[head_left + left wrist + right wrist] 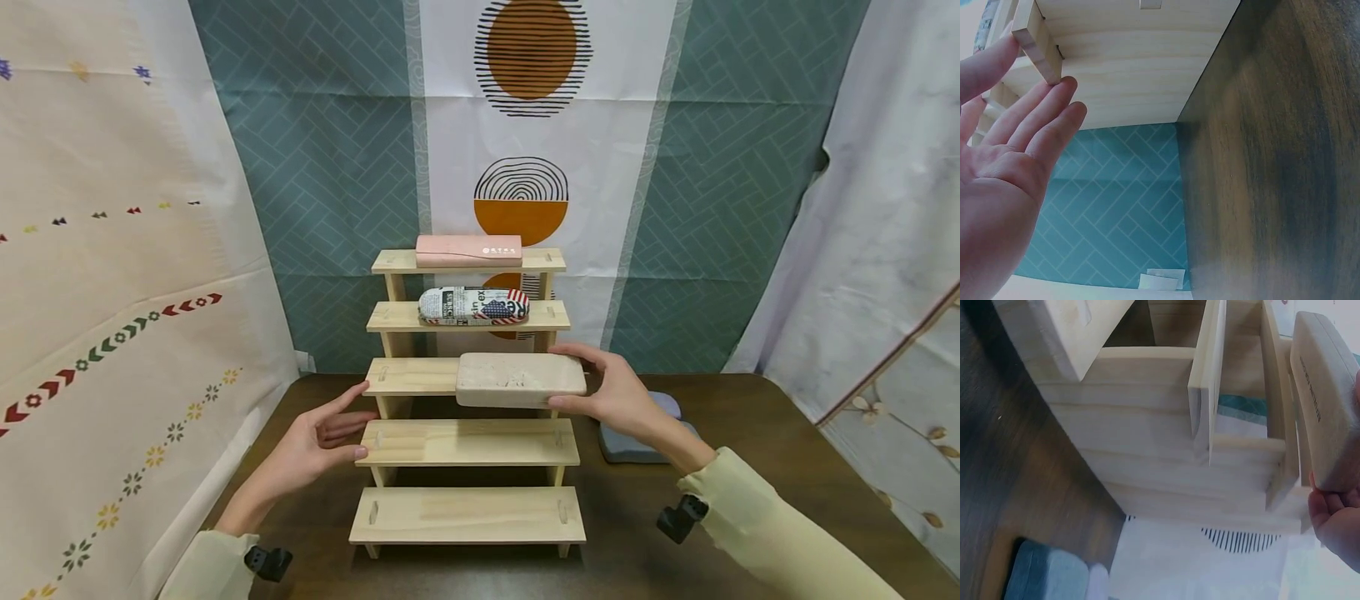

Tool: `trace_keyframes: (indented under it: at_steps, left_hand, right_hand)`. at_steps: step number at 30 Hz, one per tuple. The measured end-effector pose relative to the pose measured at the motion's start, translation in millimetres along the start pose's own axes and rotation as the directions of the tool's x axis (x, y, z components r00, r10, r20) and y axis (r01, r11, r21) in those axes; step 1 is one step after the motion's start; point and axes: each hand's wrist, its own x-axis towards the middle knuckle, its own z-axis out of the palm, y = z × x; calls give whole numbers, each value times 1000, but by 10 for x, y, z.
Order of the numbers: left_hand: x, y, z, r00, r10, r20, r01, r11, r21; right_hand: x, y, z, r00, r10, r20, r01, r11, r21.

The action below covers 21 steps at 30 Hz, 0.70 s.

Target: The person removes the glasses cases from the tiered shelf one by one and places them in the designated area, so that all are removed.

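Observation:
A stepped wooden stand (465,515) with several shelf boards rises from the dark table. My right hand (624,402) grips the right end of a beige, round-cornered glasses case (510,380), thumb at its front and fingers behind. The case lies level at the middle board, overlapping its right half; small dark lettering marks its side in the right wrist view. On the stand's left, my left hand (307,446) holds the end of a lower board (1038,47) between thumb and fingers. A pink glasses case (457,252) sits on the top board, a newspaper-print case (472,307) one below.
Right of the stand, a blue-grey case (630,447) and a lavender one (666,405) lie on the brown table (742,467). Behind the stand hangs a green and white patterned cloth (322,167). Light cloths flank both sides.

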Motion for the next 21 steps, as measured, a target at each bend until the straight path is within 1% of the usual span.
trace_keyframes:
  at_steps: [5, 8, 16, 21]
  left_hand:
    - [2, 8, 2, 1000, -5, 3, 5, 1000, -4]
    - [4, 5, 8, 1000, 3, -1, -3, 1000, 0]
    - [5, 6, 6, 1000, -9, -1, 9, 1000, -10]
    - [5, 8, 5, 1000, -8, 5, 8, 1000, -11]
  right_hand:
    - [-122, 10, -116, 1000, -1, -13, 1, 1000, -8]
    - [-199, 15, -178, 1000, -4, -19, 3, 1000, -22]
    - [-403, 97, -339, 999, -34, -41, 31, 997, -71]
    - [-529, 159, -423, 997, -68, -47, 65, 996, -64]
